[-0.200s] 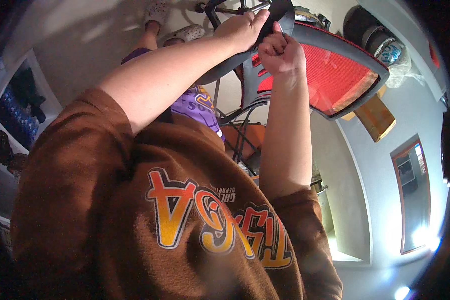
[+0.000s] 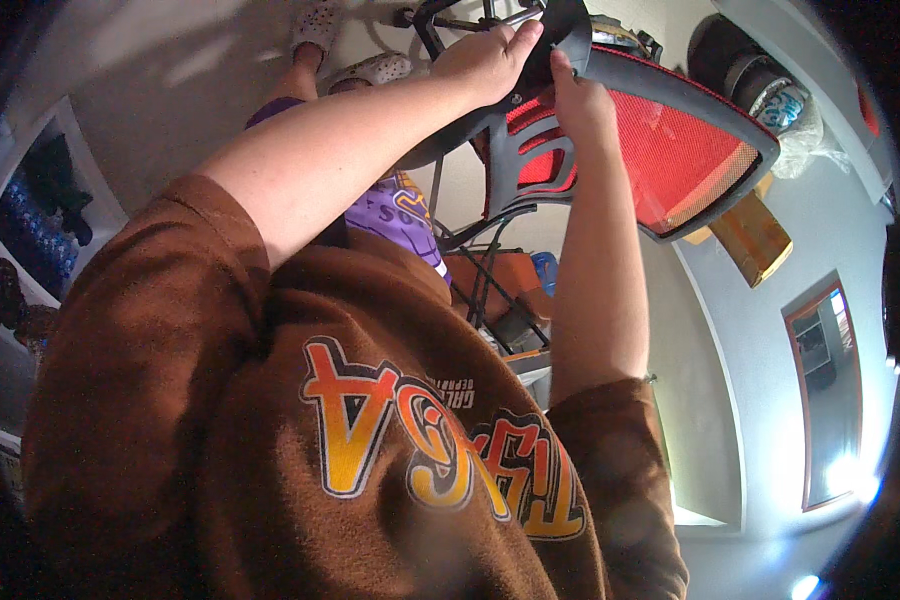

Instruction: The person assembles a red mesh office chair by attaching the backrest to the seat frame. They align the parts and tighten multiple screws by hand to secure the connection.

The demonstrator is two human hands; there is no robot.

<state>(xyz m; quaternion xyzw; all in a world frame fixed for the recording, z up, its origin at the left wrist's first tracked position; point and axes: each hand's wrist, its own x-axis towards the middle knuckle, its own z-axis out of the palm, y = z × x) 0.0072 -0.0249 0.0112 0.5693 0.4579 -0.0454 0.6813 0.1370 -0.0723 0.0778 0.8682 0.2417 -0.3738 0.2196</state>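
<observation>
A chair with a red mesh backrest (image 2: 660, 140) in a black frame lies tilted at the top of the view. My left hand (image 2: 485, 65) is closed round a black curved chair part (image 2: 562, 28), its thumb lying along the surface. Against the right side of that part is my right hand (image 2: 580, 100), thumb pointing up and fingers curled, partly hidden. Whatever it holds cannot be made out. A small bolt head (image 2: 515, 99) shows on the black part between the hands. Below it are the slotted black supports (image 2: 530, 150) of the backrest.
Chair base legs (image 2: 460, 20) lie beyond my left hand. My feet in pale clogs (image 2: 375, 68) are at the upper left. A cardboard box (image 2: 755, 235) and a plastic bag (image 2: 815, 135) stand on the right. A folding metal frame (image 2: 490, 290) is below the chair.
My right hand has shifted slightly right and turned, its fist now showing more of the thumb side. More of the slotted supports has come into sight. The left hand keeps its grip.
</observation>
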